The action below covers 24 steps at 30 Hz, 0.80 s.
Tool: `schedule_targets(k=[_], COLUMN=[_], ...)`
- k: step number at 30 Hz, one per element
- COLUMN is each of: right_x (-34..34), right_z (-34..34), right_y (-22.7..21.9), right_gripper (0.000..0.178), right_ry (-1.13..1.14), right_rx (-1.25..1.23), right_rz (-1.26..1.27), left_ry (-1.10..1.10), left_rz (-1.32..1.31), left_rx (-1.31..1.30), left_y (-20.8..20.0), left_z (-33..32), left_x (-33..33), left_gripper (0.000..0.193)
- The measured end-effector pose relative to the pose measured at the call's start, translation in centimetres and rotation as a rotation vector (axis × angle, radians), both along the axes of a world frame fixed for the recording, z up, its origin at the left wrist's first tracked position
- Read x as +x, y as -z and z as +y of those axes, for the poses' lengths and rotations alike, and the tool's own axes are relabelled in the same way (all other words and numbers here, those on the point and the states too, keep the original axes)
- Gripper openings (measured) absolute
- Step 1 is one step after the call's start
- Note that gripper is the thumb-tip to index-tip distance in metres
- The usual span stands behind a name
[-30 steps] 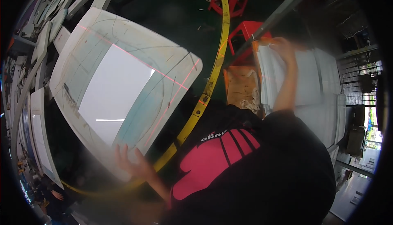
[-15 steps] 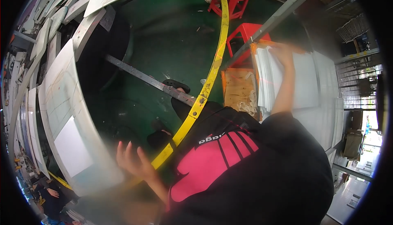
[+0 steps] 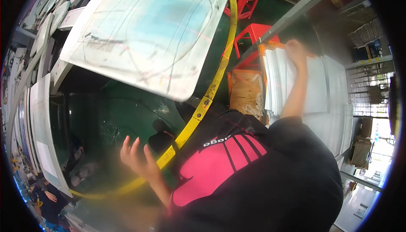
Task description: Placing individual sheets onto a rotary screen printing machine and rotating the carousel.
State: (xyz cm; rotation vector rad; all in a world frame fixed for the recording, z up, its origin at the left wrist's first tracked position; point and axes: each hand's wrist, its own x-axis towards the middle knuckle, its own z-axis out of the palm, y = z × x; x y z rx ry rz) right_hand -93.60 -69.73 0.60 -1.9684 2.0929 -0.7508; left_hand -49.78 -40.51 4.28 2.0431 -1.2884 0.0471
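My left hand (image 3: 141, 160) is raised beside the yellow curved rail (image 3: 186, 134), with its fingers apart and nothing in them. My right hand (image 3: 297, 53) is at the far edge of a stack of white sheets (image 3: 277, 77) on my right. Its fingers are curled in, and whether they pinch a sheet is hidden. A pale board (image 3: 148, 37) with blue stains and dark lines is ahead of me, inside the rail. Farther left, another board (image 3: 40, 118) carries a white sheet (image 3: 46, 158).
Red plastic stools (image 3: 256, 33) stand beyond the rail. A wooden box (image 3: 245, 90) with crumpled material is left of the stack. A metal bar (image 3: 296, 10) crosses above the stools. Another person's hand (image 3: 51, 197) shows at the lower left.
The board with the white sheet has moved farther left, and the stained board has come in from the top. My right fingers have curled in; my left hand has hardly moved.
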Motion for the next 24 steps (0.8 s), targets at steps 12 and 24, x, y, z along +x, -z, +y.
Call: schedule_targets(k=[12, 24], right_x=[2.3, 23.5], right_z=[6.0, 9.5], right_y=[-14.3, -22.7], right_gripper=[0.007, 0.013], right_ry=[-0.257, -1.270], right_rx=[-0.011, -0.505], right_rz=[-0.366, 0.045], left_ry=[0.605, 0.977], left_rz=[0.361, 0.893], left_rx=[-0.071, -0.359], left_y=[-0.8, -3.4], left_z=[-5.2, -12.4], left_x=[-2.9, -11.6], left_gripper=[0.023, 0.052])
